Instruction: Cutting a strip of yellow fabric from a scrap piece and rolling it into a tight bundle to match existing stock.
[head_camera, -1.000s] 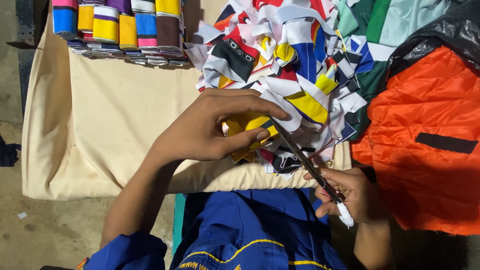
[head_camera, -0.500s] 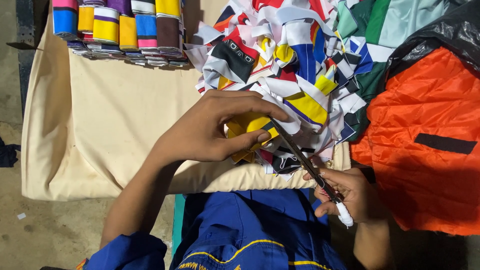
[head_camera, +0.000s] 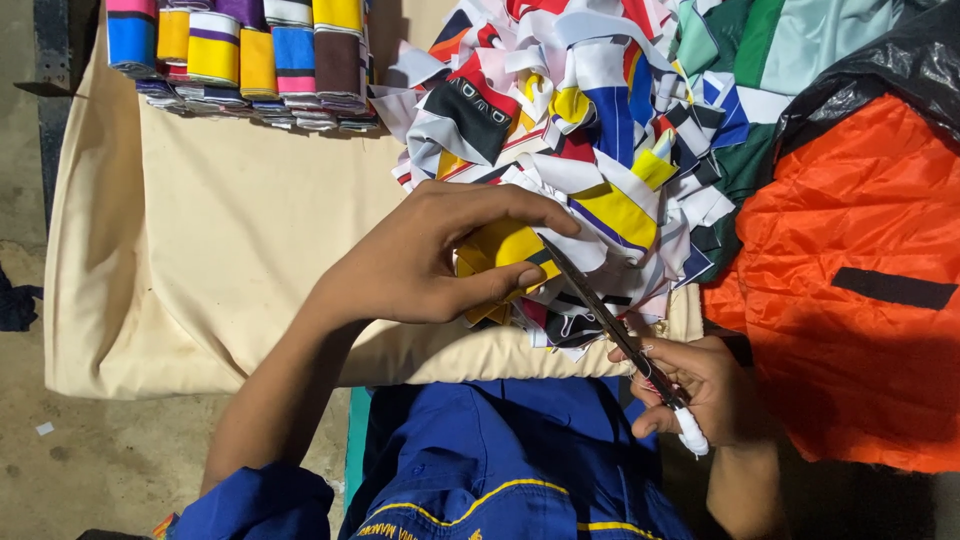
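Observation:
My left hand pinches a yellow fabric piece between thumb and fingers at the near edge of a heap of multicoloured fabric scraps. My right hand grips the handles of a pair of scissors, one handle wrapped in white. The dark blades slant up and left, and their tips meet the yellow piece just right of my left fingers. Both hands work over a cream cloth-covered surface.
A row of folded coloured fabric stacks lies along the far left edge. An orange garment with a black patch sits at the right under a black plastic bag. Green fabric lies behind. My blue clothing is below.
Almost nothing moved. My left fingers shifted slightly on the yellow piece, and the scissors stay at the same slant against it.

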